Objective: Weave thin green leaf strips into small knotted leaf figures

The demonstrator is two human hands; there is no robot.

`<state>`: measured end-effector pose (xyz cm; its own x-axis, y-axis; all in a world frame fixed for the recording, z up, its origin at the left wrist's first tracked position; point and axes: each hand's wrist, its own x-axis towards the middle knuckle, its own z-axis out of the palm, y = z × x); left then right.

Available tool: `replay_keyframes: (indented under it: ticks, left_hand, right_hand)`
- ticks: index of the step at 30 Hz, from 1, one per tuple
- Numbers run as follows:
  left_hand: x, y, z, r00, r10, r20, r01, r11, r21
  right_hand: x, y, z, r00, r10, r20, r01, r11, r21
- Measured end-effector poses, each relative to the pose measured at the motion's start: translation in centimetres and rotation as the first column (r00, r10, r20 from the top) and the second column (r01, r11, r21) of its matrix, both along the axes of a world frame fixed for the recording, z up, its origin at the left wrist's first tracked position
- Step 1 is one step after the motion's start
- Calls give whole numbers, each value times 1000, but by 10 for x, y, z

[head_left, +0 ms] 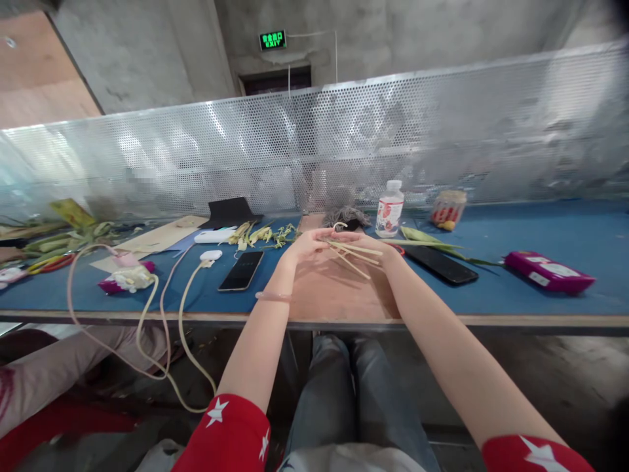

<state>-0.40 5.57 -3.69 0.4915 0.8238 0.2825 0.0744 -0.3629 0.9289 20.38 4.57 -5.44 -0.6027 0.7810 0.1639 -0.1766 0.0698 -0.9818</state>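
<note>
- Head view, hands: our left hand (305, 246) and right hand (367, 245) meet above the brown board (324, 298). Both pinch a small bundle of pale strips (354, 254), whose loose ends fan out to the right, unsupported.
- Head view, strips: we judge them thin and springy. A slack pinch could let one slide out and drop onto the board, or past the table edge (147, 316) into our lap.
- A sharp bend between the two pinches could crease or snap a strip.
- Head view, surroundings: the bottle (390, 208) stands just beyond our right hand, and a wide sweep of the wrist could tip it.
- The phone (242, 270) lies to the left, and the cable (162, 314) loops off the table near our left arm, where an elbow could snag it.
</note>
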Motion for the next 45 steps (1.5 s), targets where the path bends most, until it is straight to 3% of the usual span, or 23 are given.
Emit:
replay_keyframes:
  ticks: [7, 13, 17, 24, 32, 45]
  left_hand:
    - [0, -2, 3, 1000, -4, -13, 3, 1000, -22]
    - [6, -8, 5, 997, -69, -20, 68, 995, -80]
    - [9, -10, 6, 994, -112, 14, 113, 984, -135]
    - [7, -4, 7, 989, -88, 121, 112, 972, -208]
    - [10, -4, 7, 982, -50, 181, 89, 974, -210]
    - [9, -4, 3, 987, -5, 159, 26, 991, -130]
  right_hand:
    - [-1, 5, -5, 1000, 24, 3, -24, 1000, 16]
    - [-2, 5, -3, 999, -46, -17, 47, 997, 55]
    - [-4, 2, -1, 996, -83, -27, 85, 993, 81]
    - [-7, -8, 6, 994, -101, -45, 105, 987, 119]
    - [-9, -14, 8, 993, -106, -43, 111, 984, 141]
    - [-12, 10, -6, 996, -89, -1, 89, 995, 53]
